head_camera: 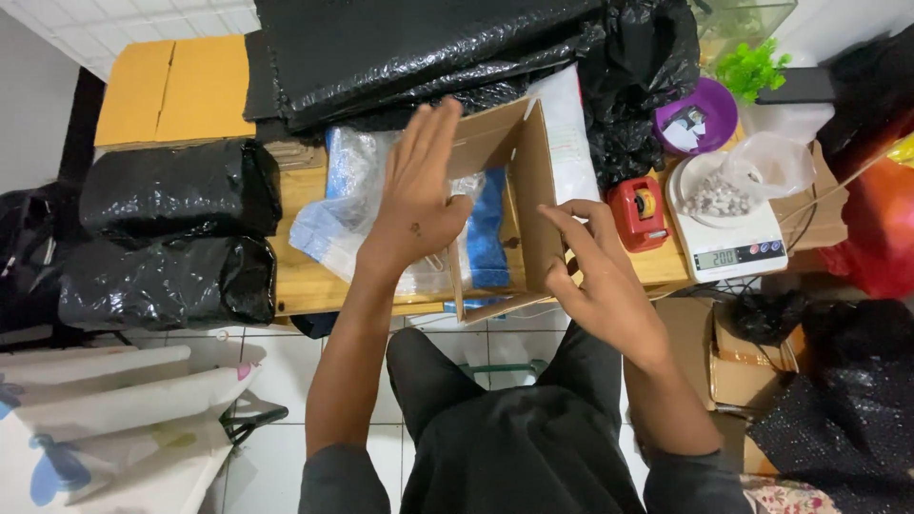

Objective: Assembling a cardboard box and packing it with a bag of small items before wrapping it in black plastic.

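A small brown cardboard box [528, 181] stands open on its side on the wooden table [305, 276], its mouth toward me. My left hand [419, 186] is raised flat in front of the box's left side, fingers spread, holding nothing. My right hand [595, 262] rests against the box's right wall with the fingers bent around its edge. Blue and clear plastic bags [347, 205] lie inside and to the left of the box.
Black plastic-wrapped bundles [176, 228] lie at the left, black sheeting [428, 48] at the back. A red tape dispenser [638, 211], a white scale [738, 243] bearing a bag of small bits, and a purple bowl [700, 114] sit on the right. Cardboard boxes [743, 371] sit on the floor.
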